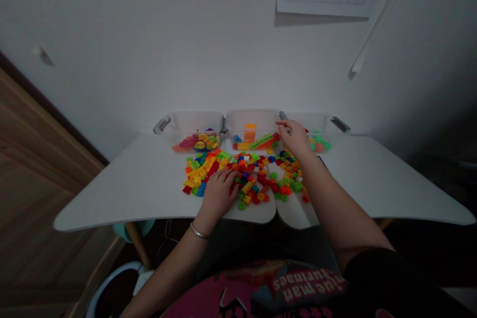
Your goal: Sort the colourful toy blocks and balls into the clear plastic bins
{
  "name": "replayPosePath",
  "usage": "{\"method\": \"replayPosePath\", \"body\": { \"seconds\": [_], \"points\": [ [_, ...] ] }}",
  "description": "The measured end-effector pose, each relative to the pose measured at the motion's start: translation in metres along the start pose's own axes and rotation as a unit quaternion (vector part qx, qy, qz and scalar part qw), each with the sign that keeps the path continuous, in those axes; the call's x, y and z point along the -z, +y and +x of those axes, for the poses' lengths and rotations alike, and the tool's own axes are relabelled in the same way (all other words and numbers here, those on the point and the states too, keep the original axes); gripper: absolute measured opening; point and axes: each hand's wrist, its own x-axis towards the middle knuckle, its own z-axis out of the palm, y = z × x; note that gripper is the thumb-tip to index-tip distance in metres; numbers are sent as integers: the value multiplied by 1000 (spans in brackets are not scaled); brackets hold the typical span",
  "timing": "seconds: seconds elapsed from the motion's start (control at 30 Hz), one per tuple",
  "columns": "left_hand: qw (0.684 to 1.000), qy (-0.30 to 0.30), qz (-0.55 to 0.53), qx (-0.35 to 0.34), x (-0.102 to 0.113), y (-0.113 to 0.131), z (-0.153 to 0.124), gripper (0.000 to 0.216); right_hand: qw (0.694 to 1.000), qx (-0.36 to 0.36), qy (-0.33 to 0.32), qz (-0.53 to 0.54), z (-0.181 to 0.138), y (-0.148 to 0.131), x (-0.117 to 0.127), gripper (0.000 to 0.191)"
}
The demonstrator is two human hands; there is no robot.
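A heap of small coloured plastic bricks [246,176] lies spread on the white table [141,186] in front of me. My left hand [218,194] rests palm down on the left part of the heap, fingers curled over the bricks. My right hand [294,139] reaches forward over the edge of the middle clear bin [253,121], fingers bent; what it holds, if anything, is hidden. The middle bin holds orange, yellow and green pieces. The left bin [190,124] holds mixed bricks and a yellow wheel. The right bin [320,121] holds green and orange round pieces.
The three bins stand in a row against the white wall at the table's far edge. A second white table top [391,184] adjoins on the right. A wooden panel [30,169] runs along the left. A stool [112,278] sits below the table at the left.
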Motion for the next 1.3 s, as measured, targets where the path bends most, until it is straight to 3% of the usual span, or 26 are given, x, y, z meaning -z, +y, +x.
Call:
{"method": "replayPosePath", "body": {
  "seconds": [0.13, 0.37, 0.57, 0.77, 0.9, 1.3],
  "points": [
    [1000, -2, 3, 4, 1, 1, 0, 39, 998, 6, 59, 20, -37, -2, 16, 32],
    [1000, -9, 2, 0, 3, 2, 1, 39, 996, 57, -39, -58, -123, 10, 27, 32],
    [1000, -6, 6, 0, 2, 4, 2, 39, 987, 64, -78, -121, -162, 26, 22, 40],
    [1000, -8, 3, -2, 3, 4, 2, 39, 975, 59, -130, -172, -166, 31, 7, 53],
    [1000, -7, 4, -2, 2, 4, 2, 39, 973, 69, -130, -179, -157, 31, -4, 49],
    [1000, -12, 9, 0, 1, 3, 2, 40, 988, 46, -122, -84, -122, 35, -27, 40]
  ]
}}
